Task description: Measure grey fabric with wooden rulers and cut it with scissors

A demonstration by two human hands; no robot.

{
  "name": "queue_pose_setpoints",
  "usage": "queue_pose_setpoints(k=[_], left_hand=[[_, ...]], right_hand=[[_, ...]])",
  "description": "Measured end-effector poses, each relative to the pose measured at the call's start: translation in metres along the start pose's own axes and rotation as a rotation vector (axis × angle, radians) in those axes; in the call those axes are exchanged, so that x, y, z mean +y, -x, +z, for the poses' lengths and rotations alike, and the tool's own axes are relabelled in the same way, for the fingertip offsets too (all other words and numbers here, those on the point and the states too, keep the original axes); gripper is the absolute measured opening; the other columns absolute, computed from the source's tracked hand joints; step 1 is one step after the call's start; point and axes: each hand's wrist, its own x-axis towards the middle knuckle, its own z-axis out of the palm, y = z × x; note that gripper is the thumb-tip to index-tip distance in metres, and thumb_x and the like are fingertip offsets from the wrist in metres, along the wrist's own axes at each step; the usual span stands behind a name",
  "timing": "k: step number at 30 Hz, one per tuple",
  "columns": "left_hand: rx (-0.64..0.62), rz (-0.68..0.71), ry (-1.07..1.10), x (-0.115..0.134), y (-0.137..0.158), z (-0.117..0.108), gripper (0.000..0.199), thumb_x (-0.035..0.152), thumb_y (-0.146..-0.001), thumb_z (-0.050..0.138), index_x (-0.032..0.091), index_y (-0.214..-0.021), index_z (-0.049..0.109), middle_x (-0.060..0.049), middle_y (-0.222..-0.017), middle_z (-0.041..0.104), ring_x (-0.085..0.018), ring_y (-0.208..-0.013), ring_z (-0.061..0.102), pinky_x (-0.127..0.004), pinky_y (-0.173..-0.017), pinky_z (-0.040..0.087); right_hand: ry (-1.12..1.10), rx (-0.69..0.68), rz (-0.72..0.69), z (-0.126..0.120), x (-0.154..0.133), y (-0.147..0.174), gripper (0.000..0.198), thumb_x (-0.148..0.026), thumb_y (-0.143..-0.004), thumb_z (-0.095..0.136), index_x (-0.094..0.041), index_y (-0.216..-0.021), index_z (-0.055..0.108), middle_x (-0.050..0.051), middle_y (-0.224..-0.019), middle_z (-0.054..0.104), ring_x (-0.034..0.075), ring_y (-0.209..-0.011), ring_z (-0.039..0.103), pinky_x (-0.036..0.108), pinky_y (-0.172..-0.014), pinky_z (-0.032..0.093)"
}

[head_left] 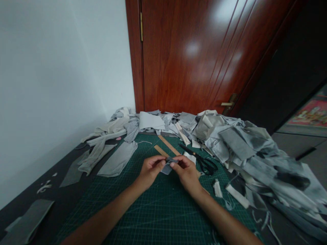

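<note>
My left hand [152, 169] and my right hand [187, 172] meet over the middle of the green cutting mat [150, 217]. Between them is a small grey piece of fabric [167, 167], pinched by thumb and fingers on each side, its lower part hanging free. Just beyond the hands lie two wooden rulers [168, 144], partly hidden by the fingers. Black-handled scissors [198, 157] rest to the right of my right hand, blades pointing away to the left, with a white scrap [189, 157] beside them.
Heaped grey and white fabric scraps [237, 143] cover the table's right side and back edge. On the left lie a light grey fabric strip [119, 160] and more cloth [32, 221]. A white wall [63, 85] and a brown wooden door [184, 61] stand behind.
</note>
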Motion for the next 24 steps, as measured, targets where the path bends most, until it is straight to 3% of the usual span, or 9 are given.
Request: queue_pose_setpoints(k=[5,8,11,14,17,19,24], left_hand=[[-0.138,-0.045,0.025,0.003,0.000,-0.002,0.038,0.049,-0.078,0.081,0.013,-0.090,0.074,-0.005,-0.081,0.071,-0.017,-0.072,0.063,-0.026,-0.066,0.048],[-0.144,-0.091,0.141,-0.001,0.001,0.001,0.036,0.044,-0.074,0.086,0.013,-0.086,0.070,-0.002,-0.078,0.067,-0.015,-0.070,0.061,-0.025,-0.066,0.047],[-0.088,-0.118,0.220,-0.007,0.002,0.004,0.035,0.040,-0.071,0.089,0.014,-0.080,0.067,-0.002,-0.079,0.067,-0.013,-0.072,0.060,-0.024,-0.067,0.045],[-0.073,-0.162,0.278,-0.011,0.003,0.005,0.036,0.040,-0.069,0.090,0.014,-0.078,0.066,-0.001,-0.078,0.068,-0.013,-0.073,0.060,-0.024,-0.070,0.045],[-0.078,-0.186,0.294,-0.012,0.003,0.004,0.037,0.040,-0.068,0.090,0.014,-0.082,0.068,-0.003,-0.082,0.069,-0.016,-0.078,0.062,-0.027,-0.076,0.046],[-0.073,-0.186,0.286,-0.011,0.002,0.003,0.036,0.038,-0.068,0.091,0.014,-0.084,0.069,-0.003,-0.085,0.070,-0.017,-0.081,0.063,-0.028,-0.078,0.046],[-0.034,-0.164,0.288,-0.008,0.002,0.005,0.035,0.036,-0.066,0.092,0.015,-0.084,0.069,-0.001,-0.080,0.067,-0.014,-0.077,0.060,-0.025,-0.073,0.045]], right_hand=[[-0.044,-0.065,-0.024,-0.003,-0.001,-0.002,0.012,-0.033,-0.080,0.079,-0.024,-0.085,0.072,-0.002,-0.076,0.068,0.017,-0.068,0.059,0.030,-0.067,0.046],[-0.017,-0.091,-0.066,0.000,-0.005,0.001,0.011,-0.032,-0.082,0.077,-0.024,-0.087,0.071,-0.002,-0.075,0.066,0.017,-0.067,0.058,0.029,-0.065,0.046],[0.041,0.067,-0.130,0.005,-0.007,0.005,0.023,-0.028,-0.078,0.079,-0.025,-0.097,0.066,-0.003,-0.080,0.062,0.016,-0.070,0.057,0.028,-0.065,0.046],[0.156,0.176,-0.216,0.008,-0.007,0.009,0.021,-0.024,-0.077,0.080,-0.024,-0.087,0.061,-0.005,-0.075,0.055,0.015,-0.066,0.052,0.027,-0.061,0.043],[0.288,0.068,-0.289,0.007,-0.008,0.012,0.013,-0.024,-0.087,0.073,-0.023,-0.077,0.064,-0.003,-0.073,0.058,0.016,-0.068,0.054,0.028,-0.064,0.043],[0.343,0.017,-0.340,0.005,-0.010,0.013,0.006,-0.022,-0.092,0.068,-0.025,-0.087,0.071,0.000,-0.080,0.065,0.018,-0.076,0.060,0.031,-0.071,0.047],[0.364,-0.068,-0.396,0.007,-0.017,0.020,0.019,-0.018,-0.098,0.058,-0.027,-0.104,0.073,0.004,-0.099,0.073,0.021,-0.094,0.067,0.036,-0.087,0.050]])
